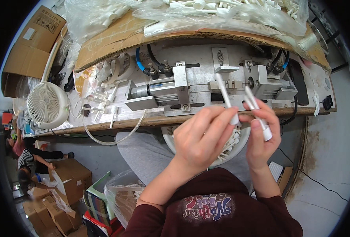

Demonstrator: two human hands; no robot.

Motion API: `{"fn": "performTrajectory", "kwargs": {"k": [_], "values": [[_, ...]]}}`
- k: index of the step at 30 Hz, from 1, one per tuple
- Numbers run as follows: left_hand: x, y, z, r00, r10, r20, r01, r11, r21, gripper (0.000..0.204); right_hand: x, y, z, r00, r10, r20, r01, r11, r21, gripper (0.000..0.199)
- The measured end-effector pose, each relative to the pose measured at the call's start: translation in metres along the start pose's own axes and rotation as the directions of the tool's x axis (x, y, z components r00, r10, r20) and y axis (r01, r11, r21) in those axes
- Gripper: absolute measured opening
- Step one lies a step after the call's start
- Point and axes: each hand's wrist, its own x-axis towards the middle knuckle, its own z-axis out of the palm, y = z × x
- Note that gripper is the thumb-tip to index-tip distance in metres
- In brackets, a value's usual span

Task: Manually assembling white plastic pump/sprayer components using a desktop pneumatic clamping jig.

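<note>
My left hand (200, 136) is closed, its fingertips pinching a thin white plastic rod with a wider cap (223, 91) that points up and away. To its right, my right hand (265, 136) is closed around white capped rods (251, 99), apparently two, with a white cap end (267, 134) showing below the fingers. Both hands are above the front edge of the bench, before a metal clamping fixture (224, 84). Under them, partly hidden, a white bowl (169, 138) on my lap holds several small white caps (231, 147).
Pneumatic cylinders (159, 93) flank the fixture, with blue and black hoses. Cardboard (115, 39) at the back carries bagged white parts (206, 6). A white fan (46, 103) and loose white pieces (100, 103) sit at left. Another person (29, 160) works among cartons (74, 179).
</note>
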Motion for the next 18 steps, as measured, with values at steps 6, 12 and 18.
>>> {"fn": "performTrajectory", "kwargs": {"k": [6, 12, 18], "values": [[-0.006, -0.014, 0.003, 0.990, -0.027, 0.141, -0.004, 0.977, 0.213, 0.032, 0.007, -0.001, -0.011, 1.000, 0.013, -0.019, -0.013, 1.000, -0.021, 0.023], [0.002, -0.017, 0.008, 0.966, -0.021, 0.259, -0.065, 0.945, 0.321, 0.030, 0.006, -0.004, -0.023, 0.998, -0.051, -0.041, 0.038, 0.966, -0.257, 0.019], [0.010, -0.014, 0.003, 0.950, -0.074, 0.302, -0.032, 0.943, 0.332, 0.028, 0.017, -0.007, -0.031, 0.956, -0.277, 0.101, 0.286, 0.786, -0.548, 0.023]]}}
